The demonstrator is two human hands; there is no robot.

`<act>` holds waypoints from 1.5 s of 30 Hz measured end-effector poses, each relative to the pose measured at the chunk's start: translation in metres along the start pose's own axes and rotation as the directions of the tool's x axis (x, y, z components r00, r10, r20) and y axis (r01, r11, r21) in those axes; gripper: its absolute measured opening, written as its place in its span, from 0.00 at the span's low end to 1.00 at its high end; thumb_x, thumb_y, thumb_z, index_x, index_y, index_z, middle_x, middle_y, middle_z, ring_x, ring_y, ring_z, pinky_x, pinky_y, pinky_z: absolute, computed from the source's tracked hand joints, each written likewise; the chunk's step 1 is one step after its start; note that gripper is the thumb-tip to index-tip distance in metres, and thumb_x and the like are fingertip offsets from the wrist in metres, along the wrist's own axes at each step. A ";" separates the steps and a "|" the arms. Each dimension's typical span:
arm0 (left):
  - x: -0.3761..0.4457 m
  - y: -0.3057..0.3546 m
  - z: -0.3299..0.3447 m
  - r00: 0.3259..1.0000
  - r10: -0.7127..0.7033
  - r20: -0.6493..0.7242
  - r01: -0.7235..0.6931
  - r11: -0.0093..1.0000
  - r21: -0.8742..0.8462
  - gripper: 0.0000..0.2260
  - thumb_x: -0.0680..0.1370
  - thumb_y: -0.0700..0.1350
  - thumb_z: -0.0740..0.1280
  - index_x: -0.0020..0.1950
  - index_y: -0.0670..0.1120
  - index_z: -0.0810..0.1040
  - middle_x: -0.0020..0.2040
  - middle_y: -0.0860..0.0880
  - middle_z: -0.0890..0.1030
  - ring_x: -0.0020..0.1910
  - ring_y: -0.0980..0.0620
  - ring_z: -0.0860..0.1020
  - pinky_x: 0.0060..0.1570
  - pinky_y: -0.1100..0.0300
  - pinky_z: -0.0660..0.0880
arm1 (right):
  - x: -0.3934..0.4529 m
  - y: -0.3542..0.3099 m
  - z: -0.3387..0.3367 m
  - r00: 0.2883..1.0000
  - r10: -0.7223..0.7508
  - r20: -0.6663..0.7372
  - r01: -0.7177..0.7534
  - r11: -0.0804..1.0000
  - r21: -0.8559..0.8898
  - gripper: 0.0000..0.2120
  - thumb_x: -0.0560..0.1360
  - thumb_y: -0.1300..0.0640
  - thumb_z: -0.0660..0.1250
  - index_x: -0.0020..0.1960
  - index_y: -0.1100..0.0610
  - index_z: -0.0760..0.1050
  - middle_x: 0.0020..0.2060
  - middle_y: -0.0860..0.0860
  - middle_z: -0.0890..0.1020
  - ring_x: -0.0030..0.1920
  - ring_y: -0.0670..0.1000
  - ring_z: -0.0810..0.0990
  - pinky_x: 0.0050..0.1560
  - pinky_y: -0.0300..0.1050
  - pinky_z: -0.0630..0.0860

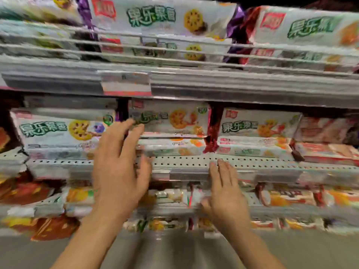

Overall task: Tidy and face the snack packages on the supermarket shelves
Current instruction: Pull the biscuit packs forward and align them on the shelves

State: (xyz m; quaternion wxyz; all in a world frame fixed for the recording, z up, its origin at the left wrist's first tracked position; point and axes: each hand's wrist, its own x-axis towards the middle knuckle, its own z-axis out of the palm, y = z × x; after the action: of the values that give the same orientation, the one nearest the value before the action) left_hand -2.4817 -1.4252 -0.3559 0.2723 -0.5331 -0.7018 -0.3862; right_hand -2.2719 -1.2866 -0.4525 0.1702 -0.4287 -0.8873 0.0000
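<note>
Head view looks up and forward at blurred supermarket shelves stacked with flat white snack packages printed with green lettering and round yellow biscuits. On the middle shelf point(194, 162), a pale perforated board, three stacks stand side by side: the left package point(64, 131), the centre package point(174, 118) and the right package point(258, 127), each lying on lower packs of the same kind, with a crumpled red wrapper end point(211, 136) showing between the centre and right stacks. Farther right sit pinkish packs point(324, 131). The left hand point(118, 169) is raised with its fingers spread and relaxed, fingertips at the left edge of the centre package; motion blur makes it unclear whether they actually touch it. The right hand point(225, 195) is lower, fingers straight and held close together, fingertips at the front edge of the middle shelf beside a grey price-tag strip point(188, 174); it holds nothing. Above, the upper shelf point(233, 88) has a wire rail point(174, 48) across its front, behind which larger packages point(151, 16) of the same brand lie flat, with purple wrapper ends point(235, 22) between them. Below the hands, lower shelves carry more orange and white packs point(291, 199), too smeared to read.
</note>
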 end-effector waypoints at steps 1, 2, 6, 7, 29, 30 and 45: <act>-0.033 -0.008 0.019 0.998 -0.013 0.054 0.013 1.000 -0.006 0.24 0.75 0.43 0.65 0.71 0.39 0.75 0.71 0.39 0.73 0.70 0.35 0.72 0.69 0.39 0.68 | -0.003 0.002 0.005 0.998 -0.009 -0.058 0.008 1.000 -0.015 0.43 0.67 0.46 0.62 0.79 0.60 0.60 0.78 0.60 0.64 0.79 0.61 0.59 0.65 0.60 0.76; -0.059 -0.014 0.037 0.993 -0.030 0.117 0.030 1.000 0.001 0.23 0.76 0.44 0.65 0.71 0.40 0.75 0.70 0.40 0.74 0.69 0.36 0.73 0.68 0.40 0.69 | -0.004 0.005 0.010 0.994 -0.022 -0.110 0.017 0.999 -0.044 0.42 0.69 0.46 0.64 0.80 0.59 0.60 0.78 0.59 0.64 0.79 0.60 0.59 0.62 0.59 0.77; -0.094 -0.024 0.076 0.976 -0.066 0.207 0.047 0.994 0.096 0.24 0.77 0.47 0.64 0.72 0.41 0.74 0.71 0.40 0.73 0.72 0.37 0.70 0.68 0.38 0.69 | -0.004 0.008 0.013 0.983 -0.009 -0.184 -0.001 0.998 -0.056 0.40 0.72 0.48 0.68 0.81 0.56 0.58 0.79 0.56 0.62 0.80 0.58 0.58 0.69 0.64 0.70; -0.088 -0.022 0.077 0.978 -0.085 0.192 0.065 0.992 0.105 0.24 0.77 0.47 0.64 0.72 0.42 0.74 0.71 0.41 0.73 0.71 0.37 0.70 0.67 0.38 0.69 | 0.000 0.006 0.008 0.986 -0.004 -0.169 -0.005 0.999 -0.049 0.40 0.72 0.48 0.68 0.81 0.55 0.58 0.79 0.56 0.63 0.79 0.58 0.59 0.69 0.65 0.68; -0.082 -0.024 0.102 0.990 -0.136 0.048 0.122 0.966 0.228 0.24 0.72 0.43 0.70 0.68 0.47 0.76 0.62 0.40 0.73 0.64 0.36 0.70 0.73 0.32 0.59 | 0.034 0.094 0.060 0.971 0.149 0.187 -0.113 0.975 -0.194 0.17 0.83 0.44 0.57 0.45 0.55 0.74 0.48 0.59 0.82 0.52 0.62 0.80 0.52 0.54 0.74; -0.082 -0.024 0.103 0.989 -0.138 0.046 0.124 0.965 0.230 0.23 0.72 0.43 0.70 0.68 0.47 0.76 0.61 0.40 0.73 0.64 0.36 0.70 0.73 0.32 0.59 | 0.041 0.095 0.059 0.947 0.161 0.279 -0.096 0.968 -0.231 0.18 0.84 0.43 0.55 0.45 0.54 0.73 0.50 0.58 0.83 0.53 0.61 0.80 0.52 0.53 0.74; -0.078 -0.015 0.103 0.984 -0.179 0.021 0.166 0.946 0.279 0.22 0.71 0.46 0.67 0.65 0.46 0.74 0.60 0.41 0.71 0.60 0.37 0.68 0.75 0.33 0.56 | 0.018 0.090 0.056 0.964 -0.120 0.239 0.184 0.946 -0.266 0.35 0.67 0.32 0.73 0.59 0.58 0.70 0.52 0.57 0.78 0.53 0.61 0.77 0.49 0.53 0.76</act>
State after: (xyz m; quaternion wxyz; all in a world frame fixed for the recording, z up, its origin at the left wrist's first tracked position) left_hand -2.4711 -1.3836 -0.4788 0.2928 -0.4351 -0.7990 -0.2943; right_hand -2.2311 -1.2076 -0.5129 0.0068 -0.3763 -0.9217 -0.0941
